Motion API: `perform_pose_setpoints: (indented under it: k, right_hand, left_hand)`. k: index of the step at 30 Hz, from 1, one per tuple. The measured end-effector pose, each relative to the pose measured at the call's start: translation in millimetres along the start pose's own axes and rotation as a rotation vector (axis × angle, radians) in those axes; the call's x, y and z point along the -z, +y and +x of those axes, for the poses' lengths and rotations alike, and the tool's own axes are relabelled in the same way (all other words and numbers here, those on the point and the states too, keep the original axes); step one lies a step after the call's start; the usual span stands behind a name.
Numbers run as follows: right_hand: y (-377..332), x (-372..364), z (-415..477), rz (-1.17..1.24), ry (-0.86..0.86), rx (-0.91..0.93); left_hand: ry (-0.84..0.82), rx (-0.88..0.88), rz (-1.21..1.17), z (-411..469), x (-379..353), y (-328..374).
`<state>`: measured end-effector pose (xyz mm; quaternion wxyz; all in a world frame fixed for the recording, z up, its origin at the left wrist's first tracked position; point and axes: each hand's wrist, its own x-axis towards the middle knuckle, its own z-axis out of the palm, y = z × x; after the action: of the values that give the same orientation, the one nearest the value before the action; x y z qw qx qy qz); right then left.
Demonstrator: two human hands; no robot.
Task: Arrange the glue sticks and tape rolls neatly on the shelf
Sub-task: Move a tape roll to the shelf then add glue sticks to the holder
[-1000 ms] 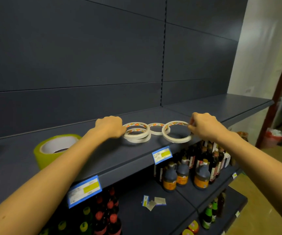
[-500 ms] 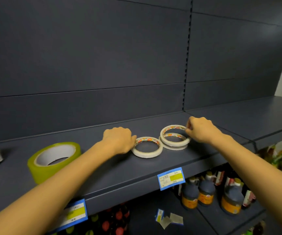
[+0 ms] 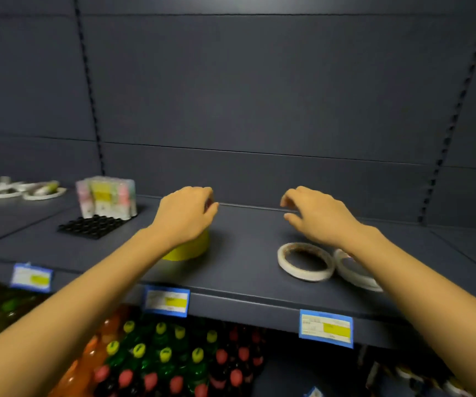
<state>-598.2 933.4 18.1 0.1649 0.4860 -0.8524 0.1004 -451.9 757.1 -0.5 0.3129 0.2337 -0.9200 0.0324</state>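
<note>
Two white tape rolls (image 3: pixel 305 262) flat near shelf (image 3: pixel 245 282) front, just under right wrist, nearest right grip (image 3: pixel 320 219): loose, empty. Farther in, left grip (image 3: pixel 186 217) covers yellow tape roll (image 3: pixel 194 249); hold unclear. Back-left: glue sticks (image 3: pixel 106 197).

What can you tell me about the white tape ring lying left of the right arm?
The tape ring is thin, off-white and papery-looking, with reddish print inside its rim. It lies flat near the front edge of the shelf, untouched, beside a second ring half hidden under the right forearm.
</note>
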Motion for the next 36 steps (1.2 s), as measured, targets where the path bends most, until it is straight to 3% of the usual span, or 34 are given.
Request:
perform_pose_setpoints:
  k: [7, 14, 22, 36]
  right_hand:
    - [-114.3, -27.0, 27.8, 0.219, -0.039, 0.382]
    - [-221.1, -39.2, 39.2, 0.306, -0.073, 0.566]
    - [-327.5, -52.0, 66.8, 0.297, -0.116, 0.590]
    - [-453.1, -74.8, 132.0, 0.258, -0.171, 0.342]
  left_hand:
    - [0.052, 0.319, 0.152, -90.6, 47.7, -81.8]
    - [0.070, 0.512, 0.294, -160.4, 92.4, -149.6]
    - [0.076, 0.511, 0.342, -193.2, 136.1, -243.7]
    - [-0.009, 0.378, 0.258, -190.1, 155.9, -391.1]
